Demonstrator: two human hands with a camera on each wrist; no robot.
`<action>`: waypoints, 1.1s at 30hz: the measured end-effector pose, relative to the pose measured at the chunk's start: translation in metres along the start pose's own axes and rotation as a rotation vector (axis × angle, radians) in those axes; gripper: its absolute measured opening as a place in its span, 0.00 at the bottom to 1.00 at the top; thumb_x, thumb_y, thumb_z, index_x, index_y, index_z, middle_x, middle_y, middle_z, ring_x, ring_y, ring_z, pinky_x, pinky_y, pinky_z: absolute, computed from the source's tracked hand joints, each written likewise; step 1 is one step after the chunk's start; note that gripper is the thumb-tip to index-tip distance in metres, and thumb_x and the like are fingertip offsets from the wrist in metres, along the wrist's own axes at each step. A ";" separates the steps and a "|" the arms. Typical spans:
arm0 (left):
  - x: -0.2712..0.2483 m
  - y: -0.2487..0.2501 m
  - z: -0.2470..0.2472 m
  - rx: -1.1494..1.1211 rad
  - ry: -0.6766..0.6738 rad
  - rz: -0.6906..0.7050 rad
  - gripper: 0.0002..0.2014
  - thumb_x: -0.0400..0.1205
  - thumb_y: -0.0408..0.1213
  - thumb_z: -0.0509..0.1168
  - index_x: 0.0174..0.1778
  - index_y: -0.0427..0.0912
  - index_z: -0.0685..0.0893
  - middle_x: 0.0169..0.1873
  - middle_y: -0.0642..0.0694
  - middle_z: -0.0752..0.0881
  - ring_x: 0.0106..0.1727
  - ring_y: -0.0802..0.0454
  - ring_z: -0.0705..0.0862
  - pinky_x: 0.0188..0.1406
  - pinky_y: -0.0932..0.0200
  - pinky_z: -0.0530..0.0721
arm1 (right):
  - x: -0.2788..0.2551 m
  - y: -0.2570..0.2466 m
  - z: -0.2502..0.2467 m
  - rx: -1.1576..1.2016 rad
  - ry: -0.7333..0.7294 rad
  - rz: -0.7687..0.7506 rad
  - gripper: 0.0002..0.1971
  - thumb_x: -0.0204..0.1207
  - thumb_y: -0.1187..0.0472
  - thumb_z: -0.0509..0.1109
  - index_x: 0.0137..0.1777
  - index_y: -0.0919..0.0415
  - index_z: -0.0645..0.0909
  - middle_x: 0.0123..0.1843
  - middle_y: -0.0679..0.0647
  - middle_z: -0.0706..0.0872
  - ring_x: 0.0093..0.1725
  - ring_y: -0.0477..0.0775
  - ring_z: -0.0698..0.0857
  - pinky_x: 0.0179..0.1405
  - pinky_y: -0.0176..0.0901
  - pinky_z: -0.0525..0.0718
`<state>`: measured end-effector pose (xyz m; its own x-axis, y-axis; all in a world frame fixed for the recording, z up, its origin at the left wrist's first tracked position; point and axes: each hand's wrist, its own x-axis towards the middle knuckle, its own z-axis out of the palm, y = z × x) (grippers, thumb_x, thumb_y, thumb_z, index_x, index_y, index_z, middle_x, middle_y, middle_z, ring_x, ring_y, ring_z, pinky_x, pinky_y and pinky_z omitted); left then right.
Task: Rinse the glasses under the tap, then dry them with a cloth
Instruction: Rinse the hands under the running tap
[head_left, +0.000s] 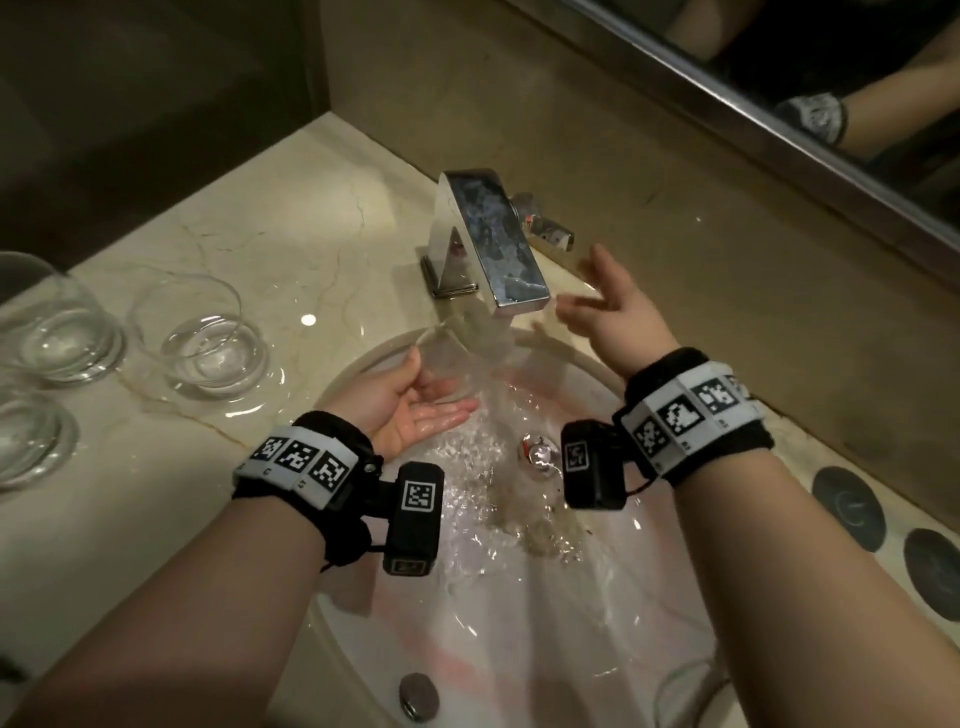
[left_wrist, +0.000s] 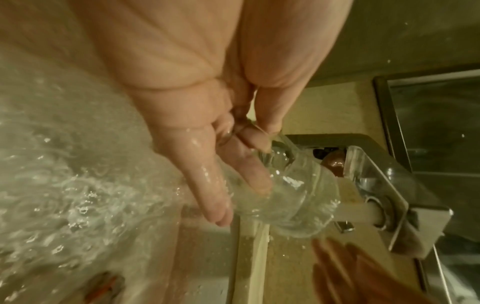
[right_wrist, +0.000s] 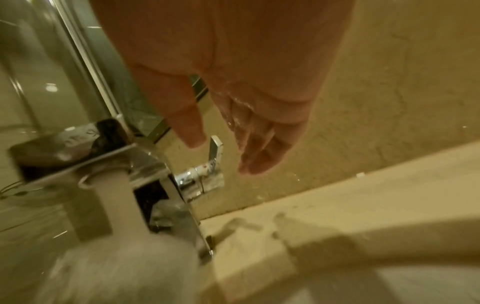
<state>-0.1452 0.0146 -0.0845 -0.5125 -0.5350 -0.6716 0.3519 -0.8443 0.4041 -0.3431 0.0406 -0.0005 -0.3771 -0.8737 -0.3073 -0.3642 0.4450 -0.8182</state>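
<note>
Grip status, left hand (head_left: 410, 400): palm up at centre frame in the head view, thumb and wet fingers (left_wrist: 207, 185) wrapped loosely round a clear glass (head_left: 452, 358), which it holds tilted under the spout of the chrome tap (head_left: 488, 244). Water runs from the spout over the glass and down into the white sink (head_left: 363, 597), splashing around the drain (head_left: 540, 454). Seen from the left wrist, the glass (left_wrist: 293, 197) lies just beyond the fingertips, against the thumb. Grip status, right hand (head_left: 602, 306): fingers spread and relaxed, holding nothing, positioned right of the spout and near the tap lever (right_wrist: 215, 158); the right wrist view shows wet fingertips just short of the lever, not touching. Three more glasses stand on the marble table (head_left: 311, 218) at the left of the frame: one (head_left: 208, 338) nearest the sink, one (head_left: 47, 317) at the left edge, one (head_left: 26, 441) below it.
</note>
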 end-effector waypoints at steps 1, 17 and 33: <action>0.000 -0.001 0.000 0.032 -0.003 -0.002 0.16 0.86 0.44 0.54 0.37 0.37 0.72 0.42 0.32 0.87 0.37 0.35 0.90 0.37 0.45 0.89 | 0.005 -0.006 -0.003 -0.007 0.017 -0.011 0.37 0.79 0.73 0.64 0.83 0.55 0.52 0.81 0.49 0.66 0.70 0.49 0.76 0.56 0.34 0.80; -0.048 0.000 -0.002 0.468 0.017 0.128 0.08 0.86 0.39 0.56 0.47 0.38 0.75 0.43 0.35 0.83 0.46 0.38 0.86 0.44 0.50 0.89 | -0.050 -0.017 0.006 -0.336 -0.129 -0.004 0.33 0.80 0.63 0.66 0.82 0.51 0.57 0.81 0.51 0.65 0.74 0.55 0.73 0.71 0.46 0.71; -0.129 -0.064 -0.012 0.235 -0.234 -0.056 0.14 0.85 0.45 0.57 0.44 0.36 0.79 0.48 0.37 0.88 0.45 0.38 0.90 0.32 0.50 0.90 | -0.178 -0.032 0.020 -0.701 -0.178 -0.046 0.40 0.67 0.53 0.80 0.76 0.53 0.63 0.70 0.53 0.79 0.65 0.55 0.79 0.58 0.43 0.76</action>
<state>-0.0926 0.1382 -0.0311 -0.7014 -0.4571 -0.5469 0.1417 -0.8414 0.5215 -0.2471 0.1782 0.0702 -0.2258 -0.8867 -0.4035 -0.8591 0.3765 -0.3467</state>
